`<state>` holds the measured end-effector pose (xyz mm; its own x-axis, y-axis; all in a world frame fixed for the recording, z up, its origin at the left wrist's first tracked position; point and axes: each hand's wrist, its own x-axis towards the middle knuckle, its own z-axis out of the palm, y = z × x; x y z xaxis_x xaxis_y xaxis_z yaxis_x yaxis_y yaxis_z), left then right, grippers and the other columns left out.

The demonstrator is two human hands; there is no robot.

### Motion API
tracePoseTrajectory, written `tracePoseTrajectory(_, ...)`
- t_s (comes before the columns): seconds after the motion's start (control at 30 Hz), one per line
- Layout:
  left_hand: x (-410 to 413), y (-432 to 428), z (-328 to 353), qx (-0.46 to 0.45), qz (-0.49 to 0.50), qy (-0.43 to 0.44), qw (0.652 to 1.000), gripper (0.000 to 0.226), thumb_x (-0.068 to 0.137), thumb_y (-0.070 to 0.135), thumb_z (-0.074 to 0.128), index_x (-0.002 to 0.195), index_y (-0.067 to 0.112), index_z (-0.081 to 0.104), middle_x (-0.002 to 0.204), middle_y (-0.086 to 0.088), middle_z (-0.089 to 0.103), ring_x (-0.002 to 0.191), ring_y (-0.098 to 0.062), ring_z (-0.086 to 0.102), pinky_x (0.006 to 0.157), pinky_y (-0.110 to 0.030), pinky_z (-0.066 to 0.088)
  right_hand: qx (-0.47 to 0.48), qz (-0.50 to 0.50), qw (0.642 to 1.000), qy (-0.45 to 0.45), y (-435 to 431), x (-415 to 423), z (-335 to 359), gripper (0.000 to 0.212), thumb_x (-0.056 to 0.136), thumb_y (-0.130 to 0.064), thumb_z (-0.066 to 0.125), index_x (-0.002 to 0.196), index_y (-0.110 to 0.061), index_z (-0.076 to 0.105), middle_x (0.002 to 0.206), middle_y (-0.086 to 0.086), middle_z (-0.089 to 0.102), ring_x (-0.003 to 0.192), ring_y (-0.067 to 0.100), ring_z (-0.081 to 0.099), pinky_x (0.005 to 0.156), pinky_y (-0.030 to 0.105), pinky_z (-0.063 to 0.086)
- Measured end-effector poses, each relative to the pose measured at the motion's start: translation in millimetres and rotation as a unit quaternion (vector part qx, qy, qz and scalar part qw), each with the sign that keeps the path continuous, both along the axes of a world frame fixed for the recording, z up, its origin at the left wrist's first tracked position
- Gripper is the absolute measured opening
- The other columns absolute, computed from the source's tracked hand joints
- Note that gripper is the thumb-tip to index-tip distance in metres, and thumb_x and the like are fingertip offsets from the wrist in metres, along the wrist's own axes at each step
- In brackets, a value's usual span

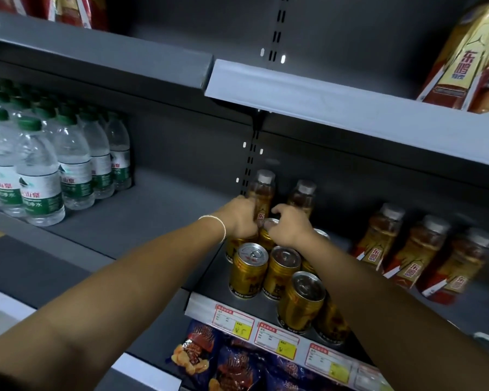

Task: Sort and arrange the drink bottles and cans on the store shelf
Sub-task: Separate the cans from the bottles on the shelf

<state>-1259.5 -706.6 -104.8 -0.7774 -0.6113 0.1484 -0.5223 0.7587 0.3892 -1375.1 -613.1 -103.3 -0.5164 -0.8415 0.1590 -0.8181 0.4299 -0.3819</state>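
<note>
**Bottle and can held at the back of the middle shelf**

At least seven gold cans point(249, 273) are counted at lower centre, with "Red Bull" read near their bases. Five amber bottles point(418, 249) marked "东鹏" are counted: two behind the cans, three at right. The rear left bottle point(263, 190) is clasped low down by the left grip point(242, 218). Just beside it, a rear can point(266, 239) is held by its top in the right grip point(287, 228). Green-capped water bottles point(40, 176) labelled "山泉" are massed at left.

Rightmost bottles point(463, 263) blurred; price tags point(277, 340) unreadable; snack bags point(235, 365) cropped below.
</note>
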Motion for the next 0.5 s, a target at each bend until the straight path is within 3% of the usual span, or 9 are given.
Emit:
tracePoseTrajectory(0.13, 2, 4, -8, 0.013, -0.038, -0.06, 0.997, 0.011, 0.091, 0.027, 0.056, 0.085, 0.021, 0.05, 0.108, -0.012, 0.059, 0.087, -0.023, 0.052, 0.072, -0.029, 0.04, 0.029, -0.01, 0.999, -0.025, -3, 3, -4, 0.052, 0.087, -0.03, 0.068, 0.135, -0.016, 0.054, 0.131, 0.004, 0.059, 0.118, 0.024, 0.056, 0.094, 0.031, 0.049)
tracePoseTrajectory(0.27, 4, -1, -12, 0.021, -0.046, -0.069, 0.996, 0.019, 0.085, 0.022, 0.06, 0.102, 0.016, 0.055, 0.106, -0.008, 0.055, 0.089, -0.022, 0.052, 0.073, -0.029, 0.043, 0.033, -0.018, 0.998, -0.041, -4, 2, -5, 0.04, 0.086, -0.023, 0.069, 0.124, -0.017, 0.059, 0.118, 0.002, 0.062, 0.109, 0.022, 0.059, 0.09, 0.034, 0.052)
tracePoseTrajectory(0.4, 5, -6, -14, 0.06, -0.041, -0.055, 0.996, 0.036, 0.083, 0.025, 0.067, 0.116, 0.015, 0.054, 0.109, -0.006, 0.054, 0.098, -0.023, 0.055, 0.076, -0.028, 0.044, 0.031, -0.03, 0.997, -0.062, -5, 1, -5, 0.051, 0.086, -0.024, 0.072, 0.133, -0.017, 0.053, 0.123, 0.004, 0.059, 0.113, 0.024, 0.057, 0.095, 0.036, 0.051)
tracePoseTrajectory(0.5, 6, -7, -14, 0.083, -0.035, -0.049, 0.995, 0.039, 0.081, 0.018, 0.067, 0.117, 0.016, 0.053, 0.105, -0.003, 0.052, 0.093, -0.021, 0.052, 0.075, -0.028, 0.044, 0.024, -0.023, 0.997, -0.074, -5, 2, -7, 0.051, 0.085, -0.021, 0.073, 0.132, -0.018, 0.053, 0.122, 0.004, 0.059, 0.112, 0.023, 0.058, 0.096, 0.038, 0.052)
